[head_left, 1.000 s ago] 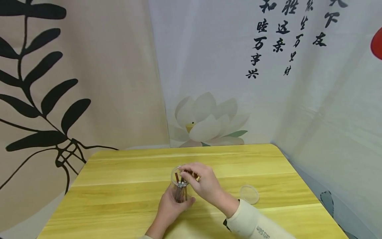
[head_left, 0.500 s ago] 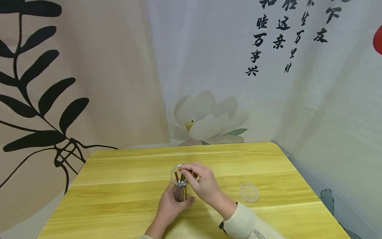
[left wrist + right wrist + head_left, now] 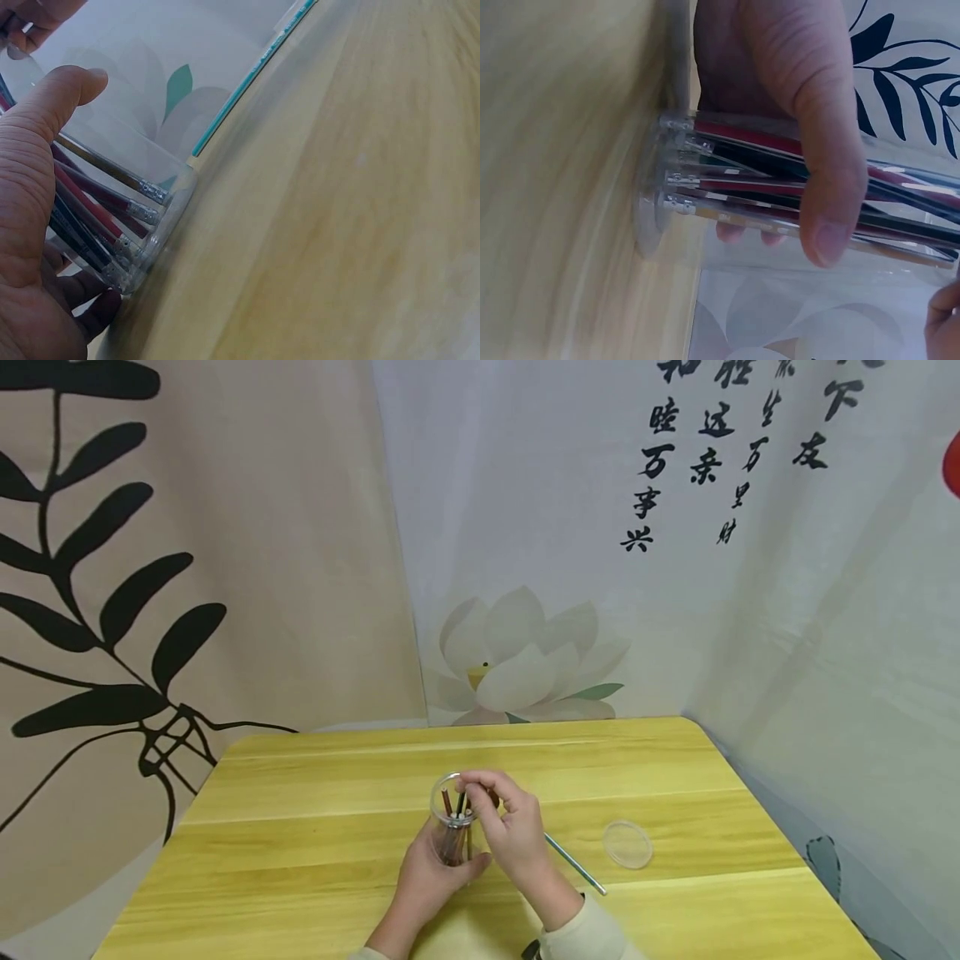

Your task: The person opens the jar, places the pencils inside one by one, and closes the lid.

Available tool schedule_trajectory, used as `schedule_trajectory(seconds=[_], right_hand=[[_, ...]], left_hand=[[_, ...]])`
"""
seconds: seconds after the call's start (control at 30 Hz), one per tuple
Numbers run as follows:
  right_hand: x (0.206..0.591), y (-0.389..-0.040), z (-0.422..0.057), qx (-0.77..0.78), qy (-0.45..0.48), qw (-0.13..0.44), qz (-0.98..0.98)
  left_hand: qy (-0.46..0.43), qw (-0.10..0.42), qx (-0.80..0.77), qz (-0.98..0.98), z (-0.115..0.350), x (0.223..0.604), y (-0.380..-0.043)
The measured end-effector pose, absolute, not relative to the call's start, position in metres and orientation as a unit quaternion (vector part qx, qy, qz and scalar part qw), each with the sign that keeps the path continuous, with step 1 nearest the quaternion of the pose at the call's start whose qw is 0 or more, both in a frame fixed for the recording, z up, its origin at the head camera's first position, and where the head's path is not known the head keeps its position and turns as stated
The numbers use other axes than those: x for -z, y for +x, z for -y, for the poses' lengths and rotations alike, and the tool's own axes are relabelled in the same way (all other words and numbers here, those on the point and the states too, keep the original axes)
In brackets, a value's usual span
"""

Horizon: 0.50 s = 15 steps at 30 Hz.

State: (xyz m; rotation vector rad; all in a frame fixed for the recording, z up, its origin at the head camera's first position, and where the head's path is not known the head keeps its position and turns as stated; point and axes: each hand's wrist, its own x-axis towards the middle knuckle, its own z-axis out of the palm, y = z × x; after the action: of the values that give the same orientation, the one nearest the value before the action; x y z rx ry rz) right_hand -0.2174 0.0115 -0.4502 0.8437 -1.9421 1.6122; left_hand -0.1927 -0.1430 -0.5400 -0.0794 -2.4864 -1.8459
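A clear, rimmed jar of eraser-tipped pencils stands at the table's middle. My left hand grips its side, the thumb across the front and fingers behind, as the right wrist view shows. Over the jar's mouth, my right hand has thumb and index finger together at the pencils' upper ends, seemingly pinching one; the fingertips partly cover it. Just right of that hand a teal pencil lies on the table, its far end behind the hand.
A round clear lid lies flat on the wooden table, right of the teal pencil. Behind the table's back edge hangs a printed cloth with a lotus and writing.
My right forearm and wrist have swung left and nearer the jar, uncovering the teal pencil on the table. The right fingertips have shifted slightly right at the mouth; my left hand keeps its hold.
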Motion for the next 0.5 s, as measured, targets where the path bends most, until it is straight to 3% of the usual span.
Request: schedule_trajectory(seconds=[0.3, 0.5], right_hand=[[0.4546, -0.2158, -0.0071, -0.581, 0.315, 0.250, 0.707], [0.4453, -0.2119, -0.0163, -0.648, 0.258, 0.189, 0.691]], left_hand=[[-0.017, 0.019, 0.584, 0.811, 0.1437, 0.5378, -0.1936], [-0.019, 0.015, 0.596, 0.802, 0.1423, 0.5363, -0.1937]])
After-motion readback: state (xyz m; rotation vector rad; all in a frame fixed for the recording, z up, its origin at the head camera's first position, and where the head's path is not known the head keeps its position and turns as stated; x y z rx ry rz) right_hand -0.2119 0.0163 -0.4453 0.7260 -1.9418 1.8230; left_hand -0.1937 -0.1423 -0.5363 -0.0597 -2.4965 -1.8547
